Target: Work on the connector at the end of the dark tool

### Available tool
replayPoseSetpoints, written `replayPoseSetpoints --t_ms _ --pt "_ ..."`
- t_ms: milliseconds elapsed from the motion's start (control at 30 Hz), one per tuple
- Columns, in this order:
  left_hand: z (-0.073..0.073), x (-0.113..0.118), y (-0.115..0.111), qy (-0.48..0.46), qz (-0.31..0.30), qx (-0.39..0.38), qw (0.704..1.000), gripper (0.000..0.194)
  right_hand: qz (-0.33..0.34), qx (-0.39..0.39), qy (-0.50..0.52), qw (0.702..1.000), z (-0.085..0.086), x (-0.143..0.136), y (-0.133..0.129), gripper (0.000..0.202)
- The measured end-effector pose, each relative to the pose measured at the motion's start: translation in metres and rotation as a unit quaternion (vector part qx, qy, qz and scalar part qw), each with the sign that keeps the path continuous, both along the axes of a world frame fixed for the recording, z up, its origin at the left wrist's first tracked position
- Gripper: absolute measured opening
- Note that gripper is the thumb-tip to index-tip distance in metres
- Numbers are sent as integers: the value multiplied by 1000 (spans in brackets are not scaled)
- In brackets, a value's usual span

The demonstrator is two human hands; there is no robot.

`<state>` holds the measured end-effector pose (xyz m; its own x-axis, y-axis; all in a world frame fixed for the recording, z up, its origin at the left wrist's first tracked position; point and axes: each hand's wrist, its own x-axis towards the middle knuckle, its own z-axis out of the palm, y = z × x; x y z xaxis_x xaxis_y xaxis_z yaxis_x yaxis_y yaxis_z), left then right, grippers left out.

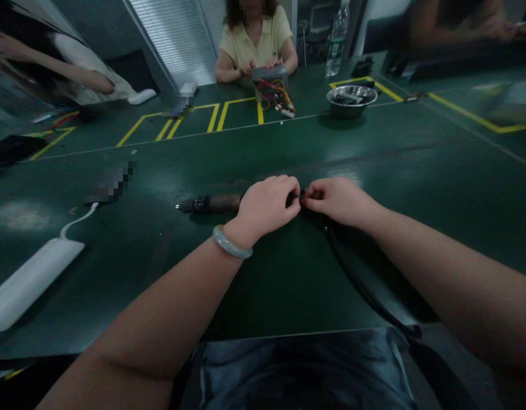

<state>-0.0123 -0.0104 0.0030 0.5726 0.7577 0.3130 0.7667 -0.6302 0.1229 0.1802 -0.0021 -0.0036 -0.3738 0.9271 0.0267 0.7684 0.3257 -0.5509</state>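
A dark cylindrical electric screwdriver (215,204) lies across the green table (194,273), its metal tip pointing left. My left hand (269,205), with a pale bangle (232,244) at the wrist, is closed round the rear end of this tool. Close beside it on the right, my right hand (331,199) pinches the black cable (352,273) where it meets the tool's rear. The cable runs from there down to the right, over the table's front edge. The fingertips of both hands nearly touch, and they hide the joint between cable and tool.
A metal bowl (352,102) with dark items stands at the back right, near a plastic bottle (337,42). Across the table a person holds a grey box (269,74) with coloured wires. A white power bank (36,279), cabled to a blurred device, lies left.
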Motion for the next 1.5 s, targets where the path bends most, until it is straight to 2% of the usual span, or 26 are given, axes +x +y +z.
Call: replayPoseSetpoints --t_ms 200,467,700,933,1167,1500 --pt "-3 -2 0 -18 -7 0 1000 11 0 4 24 1000 0 1 -1 13" --pt "4 -2 -2 -8 -19 -13 1000 6 21 6 32 999 -2 3 1 14" --pt "10 -5 4 -19 -14 -87 996 6 38 -6 41 998 -2 6 3 15" --pt "7 -4 -5 -42 5 -46 998 7 46 -9 54 997 -5 6 4 16" --pt "9 -5 -9 -12 -1 -44 999 10 36 2 62 997 -7 7 2 18" --pt "17 -5 -28 11 14 -28 999 9 -8 45 55 997 -7 -2 -18 15"
